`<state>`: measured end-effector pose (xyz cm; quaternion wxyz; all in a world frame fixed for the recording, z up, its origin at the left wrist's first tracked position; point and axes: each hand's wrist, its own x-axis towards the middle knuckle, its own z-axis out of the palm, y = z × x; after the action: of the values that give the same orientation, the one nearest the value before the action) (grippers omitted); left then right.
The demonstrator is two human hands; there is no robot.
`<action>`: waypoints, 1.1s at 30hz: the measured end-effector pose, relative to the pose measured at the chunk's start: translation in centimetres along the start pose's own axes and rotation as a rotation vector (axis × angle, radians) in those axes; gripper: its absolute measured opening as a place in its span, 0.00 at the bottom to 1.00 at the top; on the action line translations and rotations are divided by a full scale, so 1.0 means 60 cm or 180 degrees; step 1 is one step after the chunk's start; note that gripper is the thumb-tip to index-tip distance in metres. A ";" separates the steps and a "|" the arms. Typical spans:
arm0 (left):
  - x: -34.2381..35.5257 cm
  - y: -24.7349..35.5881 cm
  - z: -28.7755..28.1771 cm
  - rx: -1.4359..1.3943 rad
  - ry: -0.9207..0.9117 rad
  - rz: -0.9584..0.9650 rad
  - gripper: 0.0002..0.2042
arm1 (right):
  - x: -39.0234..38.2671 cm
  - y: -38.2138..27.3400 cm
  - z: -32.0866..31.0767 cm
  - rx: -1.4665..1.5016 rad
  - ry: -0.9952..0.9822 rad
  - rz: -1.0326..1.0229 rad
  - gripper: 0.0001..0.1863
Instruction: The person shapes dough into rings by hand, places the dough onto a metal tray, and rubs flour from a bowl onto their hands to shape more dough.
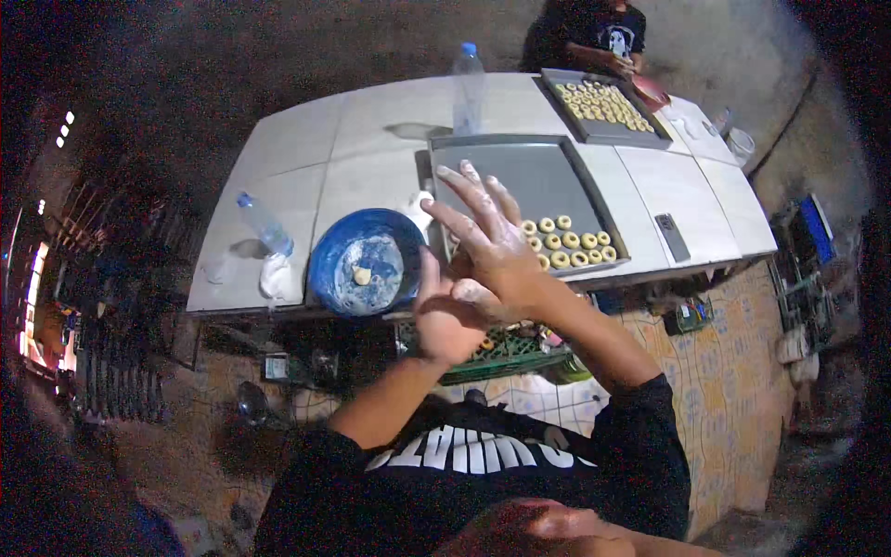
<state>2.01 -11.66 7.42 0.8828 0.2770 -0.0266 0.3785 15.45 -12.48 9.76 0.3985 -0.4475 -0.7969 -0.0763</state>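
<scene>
My right hand (497,243), dusted with flour, has its fingers stretched out and spread. Its lower part meets my left hand (450,325), which is turned palm up below it. A straight digit of the left hand points upward; its other fingers are mostly hidden. Whether any dough lies between the palms cannot be seen. Just left of my hands stands a blue basin (325,269) with flour and a small lump of dough (361,276) inside. Behind my right hand lies a dark baking tray (529,167), with several ring-shaped dough pieces (569,240) along its near right part.
A clear blue-capped bottle (266,226) and a white bag (276,278) stand at the left, another bottle (470,88) farther back. A phone-like dark object (672,238) lies at right. Across the table, a person (608,42) sits by a filled tray (603,105). Below is a green crate (501,364).
</scene>
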 end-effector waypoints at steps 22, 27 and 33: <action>0.049 0.015 -0.116 0.0136 -0.1000 0.0375 0.42 | 0.015 -0.101 0.056 0.0879 -0.0298 -0.0449 0.52; 0.015 -0.009 -0.067 -0.0173 -0.0273 0.0560 0.42 | 0.027 -0.022 0.064 0.0050 0.0082 -0.0046 0.50; 0.059 0.047 -0.098 0.0309 -0.0376 0.0957 0.42 | 0.012 -0.113 0.061 0.0748 -0.0311 -0.0620 0.54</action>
<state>1.67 -4.77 4.69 0.7987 0.3339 -0.1012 0.4902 7.91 -14.23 9.39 0.3996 -0.3216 -0.8584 0.0010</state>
